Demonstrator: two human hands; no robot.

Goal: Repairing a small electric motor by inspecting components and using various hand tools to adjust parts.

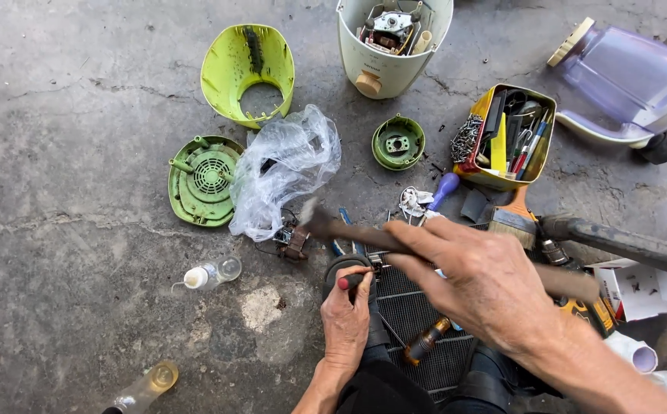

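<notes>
Cracked concrete floor [80, 230] fills the frame. At lower centre, the left hand [346, 322] pinches a red-tipped tool [351, 281]; the right hand [486, 284] grips what looks like a hammer [349, 228], blurred.

A crumpled clear plastic bag [283, 172] lies on the concrete floor [65, 169], between a green round fan cover [203, 180] and a small green ring-shaped part [398, 142]. A yellow rectangular tin [480, 175] full of tools and screws stands to the right. At the right edge lies an open white cardboard box [644, 290] with small dark bits inside.
</notes>
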